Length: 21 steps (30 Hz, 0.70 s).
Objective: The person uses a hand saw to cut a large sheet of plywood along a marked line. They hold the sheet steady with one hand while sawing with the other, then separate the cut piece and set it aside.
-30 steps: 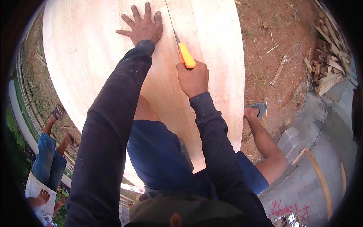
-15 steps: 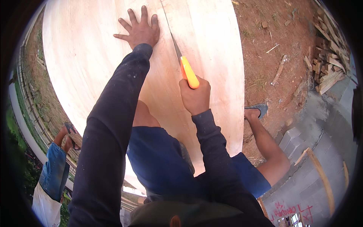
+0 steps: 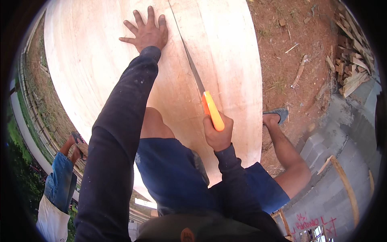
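Observation:
A large pale plywood sheet lies in front of me, and one of my knees rests on it. My left hand is pressed flat on the sheet with its fingers spread, just left of the saw line. In my right hand is the yellow and orange handle of a handsaw, fingers wrapped round it. The narrow blade points away from me, along a thin dark line in the plywood. How deep the blade sits in the wood I cannot tell.
Reddish soil with wood scraps lies right of the sheet. Beyond it are a pile of lumber offcuts and a grey block wall with a wooden strip. Another person stands at the left, in blue shorts.
My right hand has drawn the handsaw back toward me and slightly right, so more of the blade shows. My left hand stays flat on the plywood.

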Available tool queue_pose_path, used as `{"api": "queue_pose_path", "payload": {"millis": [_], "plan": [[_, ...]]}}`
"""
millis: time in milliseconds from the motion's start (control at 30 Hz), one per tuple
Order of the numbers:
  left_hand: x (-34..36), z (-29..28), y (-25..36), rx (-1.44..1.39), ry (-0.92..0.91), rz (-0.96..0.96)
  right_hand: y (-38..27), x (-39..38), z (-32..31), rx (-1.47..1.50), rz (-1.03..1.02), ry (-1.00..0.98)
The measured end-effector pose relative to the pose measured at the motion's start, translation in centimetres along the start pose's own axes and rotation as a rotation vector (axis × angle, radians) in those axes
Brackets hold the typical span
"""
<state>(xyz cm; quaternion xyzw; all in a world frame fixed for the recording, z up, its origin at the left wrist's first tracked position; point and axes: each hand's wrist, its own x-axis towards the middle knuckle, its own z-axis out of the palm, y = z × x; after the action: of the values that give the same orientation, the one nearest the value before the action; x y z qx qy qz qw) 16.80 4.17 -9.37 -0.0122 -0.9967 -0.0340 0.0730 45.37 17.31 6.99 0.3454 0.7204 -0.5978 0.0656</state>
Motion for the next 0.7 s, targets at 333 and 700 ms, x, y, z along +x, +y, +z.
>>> {"api": "queue_pose_path", "payload": {"millis": [333, 700], "plan": [[0.4, 0.4, 0.5, -0.04, 0.0, -0.007, 1.2, -14.1, -4.7, -0.155, 0.067, -0.017], [0.6, 0.4, 1.1, -0.043, 0.017, 0.035, 0.0, 4.2, 2.6, -0.012, -0.109, 0.042]]}}
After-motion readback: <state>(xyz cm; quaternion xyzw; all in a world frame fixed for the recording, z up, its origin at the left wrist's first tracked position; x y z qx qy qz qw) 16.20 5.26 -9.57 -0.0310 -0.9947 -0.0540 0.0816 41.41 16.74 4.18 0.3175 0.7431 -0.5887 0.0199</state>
